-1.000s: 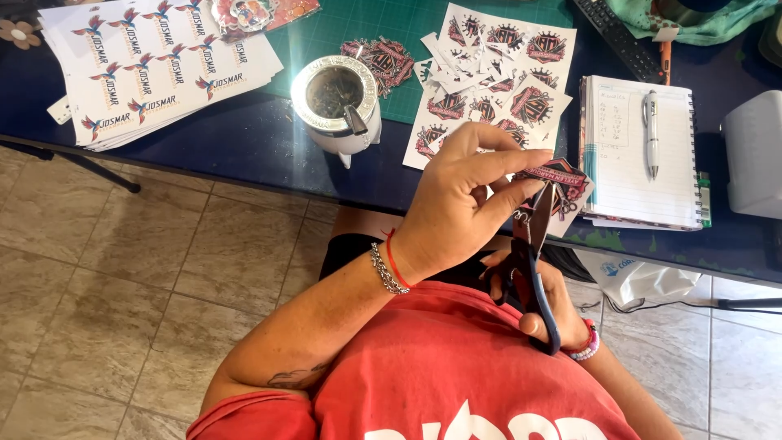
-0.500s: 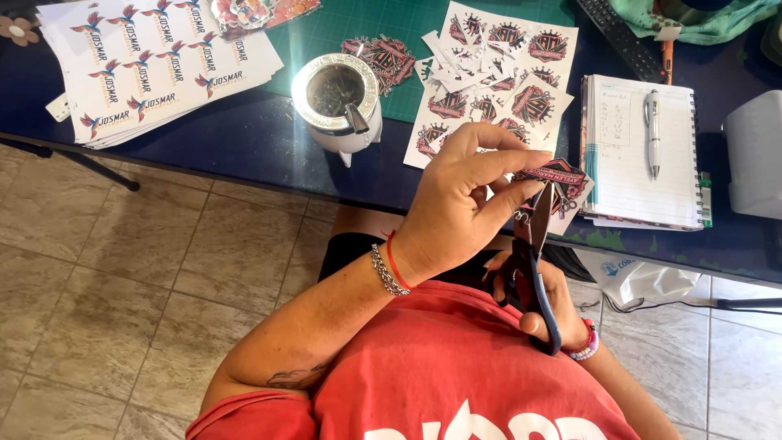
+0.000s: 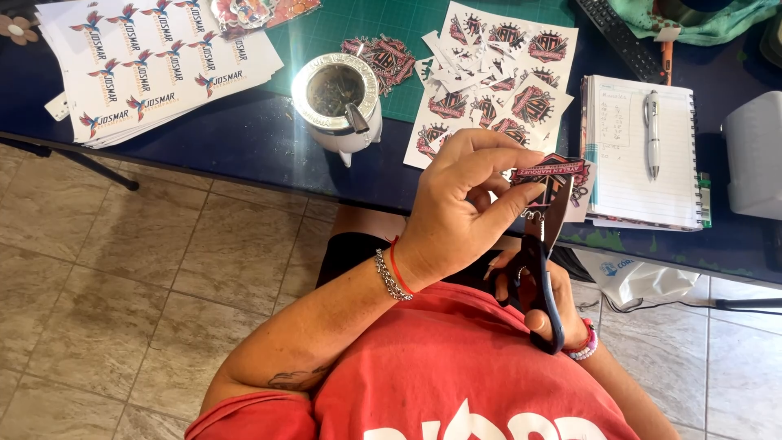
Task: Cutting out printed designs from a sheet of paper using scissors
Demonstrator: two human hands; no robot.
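My left hand pinches a small red and black printed sticker by its left side, in front of my chest. My right hand, mostly hidden behind the left, grips dark-handled scissors whose blades point up into the sticker's lower edge. Both hands hover just off the near edge of the dark blue table. A chain bracelet and a red cord circle my left wrist; a beaded bracelet is on the right.
On the table lie a sheet of similar stickers with paper offcuts, a stack of winged-logo sheets, a white cup with a metal straw, a green cutting mat, a spiral notebook with a pen and a white container. Tiled floor lies below.
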